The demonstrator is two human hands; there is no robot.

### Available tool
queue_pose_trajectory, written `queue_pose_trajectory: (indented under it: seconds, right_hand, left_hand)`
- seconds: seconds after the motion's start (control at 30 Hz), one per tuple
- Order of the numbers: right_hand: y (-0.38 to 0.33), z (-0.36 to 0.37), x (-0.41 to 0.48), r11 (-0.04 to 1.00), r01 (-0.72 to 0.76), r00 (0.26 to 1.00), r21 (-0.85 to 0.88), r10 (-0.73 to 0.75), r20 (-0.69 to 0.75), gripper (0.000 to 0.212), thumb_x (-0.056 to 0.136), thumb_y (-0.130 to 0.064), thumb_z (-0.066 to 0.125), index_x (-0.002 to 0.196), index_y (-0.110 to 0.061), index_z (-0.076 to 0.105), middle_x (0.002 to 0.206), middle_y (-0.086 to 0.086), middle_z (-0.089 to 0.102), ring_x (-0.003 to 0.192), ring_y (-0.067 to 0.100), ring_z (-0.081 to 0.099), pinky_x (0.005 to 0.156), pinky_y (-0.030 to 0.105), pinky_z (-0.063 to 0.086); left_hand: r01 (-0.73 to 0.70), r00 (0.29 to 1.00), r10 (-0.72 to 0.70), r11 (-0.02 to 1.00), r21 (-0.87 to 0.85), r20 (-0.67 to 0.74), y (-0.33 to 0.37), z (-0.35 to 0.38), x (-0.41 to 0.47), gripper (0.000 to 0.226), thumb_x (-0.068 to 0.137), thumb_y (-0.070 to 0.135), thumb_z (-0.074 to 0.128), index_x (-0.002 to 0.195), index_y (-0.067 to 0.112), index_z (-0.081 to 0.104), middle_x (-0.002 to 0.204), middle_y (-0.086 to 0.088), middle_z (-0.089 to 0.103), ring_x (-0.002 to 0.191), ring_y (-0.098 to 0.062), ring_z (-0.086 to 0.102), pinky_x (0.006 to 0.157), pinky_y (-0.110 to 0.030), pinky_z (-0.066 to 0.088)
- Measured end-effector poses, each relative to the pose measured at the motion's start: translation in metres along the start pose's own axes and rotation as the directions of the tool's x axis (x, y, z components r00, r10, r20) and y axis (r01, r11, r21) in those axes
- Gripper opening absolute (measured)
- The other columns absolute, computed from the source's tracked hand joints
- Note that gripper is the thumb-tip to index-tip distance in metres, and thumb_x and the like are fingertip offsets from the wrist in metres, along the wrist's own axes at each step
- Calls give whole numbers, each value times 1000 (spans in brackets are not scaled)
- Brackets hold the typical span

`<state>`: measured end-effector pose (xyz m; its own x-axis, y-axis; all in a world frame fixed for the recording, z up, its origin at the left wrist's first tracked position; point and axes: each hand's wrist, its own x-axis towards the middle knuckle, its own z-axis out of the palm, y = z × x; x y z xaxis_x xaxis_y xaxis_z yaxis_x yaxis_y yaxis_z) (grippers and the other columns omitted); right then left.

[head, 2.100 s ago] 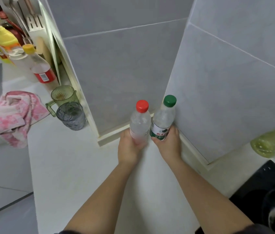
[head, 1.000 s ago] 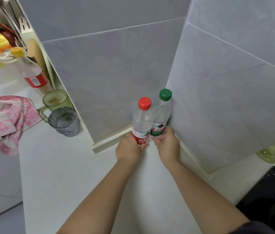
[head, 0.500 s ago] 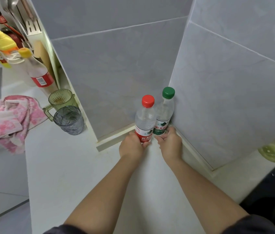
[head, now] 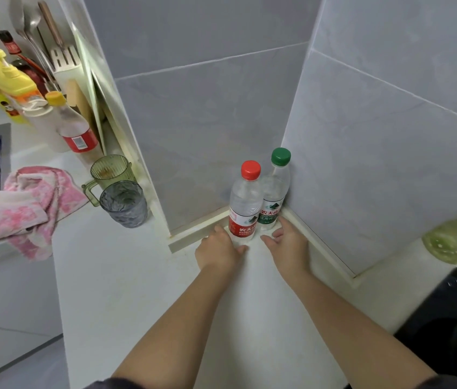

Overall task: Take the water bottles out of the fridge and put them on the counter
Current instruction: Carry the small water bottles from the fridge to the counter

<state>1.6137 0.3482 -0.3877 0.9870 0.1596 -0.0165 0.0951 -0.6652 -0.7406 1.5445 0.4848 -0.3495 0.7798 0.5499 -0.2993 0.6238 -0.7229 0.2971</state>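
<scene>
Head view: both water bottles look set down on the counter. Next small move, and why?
Probably draw both hands straight back. The red-capped bottle and green-capped bottle stand upright, side by side, on the counter. The left hand and right hand sit at their bases with fingers loose, gripping neither. Pulling back low and straight should avoid tipping them.

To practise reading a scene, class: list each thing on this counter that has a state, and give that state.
Red-capped bottle: upright on the counter, cap on.
Green-capped bottle: upright, cap on.
Left hand: open, fingers loose by the red-capped bottle's base.
Right hand: open, fingers loose by the green-capped bottle's base.
Green mug: upright.
Grey glass: upright, looks empty.
Pink towel: crumpled.
</scene>
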Motion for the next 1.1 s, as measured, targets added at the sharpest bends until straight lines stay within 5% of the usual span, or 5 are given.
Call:
queue_pose_trajectory:
  seconds: [0.33,0.47,0.63,0.9,1.1]
  right_hand:
    - [-48,-49,-114,893,247,969,-376,-218,118,77,86,-53,65,151,-29,31,155,2,31,145,22,21,110,38,26]
    - [-69,-63,-161,833,351,936,-428,-311,162,83,85,-61,60,154,-34,21,161,3,20,150,25,7,117,47,14]
    - [-83,-74,-205,709,500,864,-497,-442,240,83,85,-73,38,153,-38,6,164,5,9,150,26,-8,118,58,7]
    - [-99,-86,-271,576,718,695,-390,-607,385,78,85,-73,20,151,-41,-7,164,3,3,149,26,-8,116,57,11]
    - [-109,-91,-333,467,853,518,-233,-707,481,75,87,-75,8,151,-42,-12,162,-2,-14,149,24,-17,118,50,-3]
  left_hand:
    - [-225,893,291,949,219,-343,-87,-45,-105,86,66,68,70,129,15,49,125,-6,54,116,-30,50,81,-40,44]
    - [-242,881,295,953,183,-370,-118,-63,-154,100,65,68,71,144,14,40,147,-15,42,138,-40,34,102,-53,39]
    - [-334,857,331,940,64,-394,-155,-77,-215,95,79,69,49,154,20,17,162,-8,13,149,-31,5,118,-49,21]
    - [-106,843,132,991,80,-521,-181,-63,-336,86,87,73,33,153,20,21,160,-11,19,148,-34,5,115,-52,22]
    - [114,806,-77,993,26,-587,-200,-44,-443,81,88,72,23,153,23,22,161,-8,16,149,-28,-4,116,-54,23]
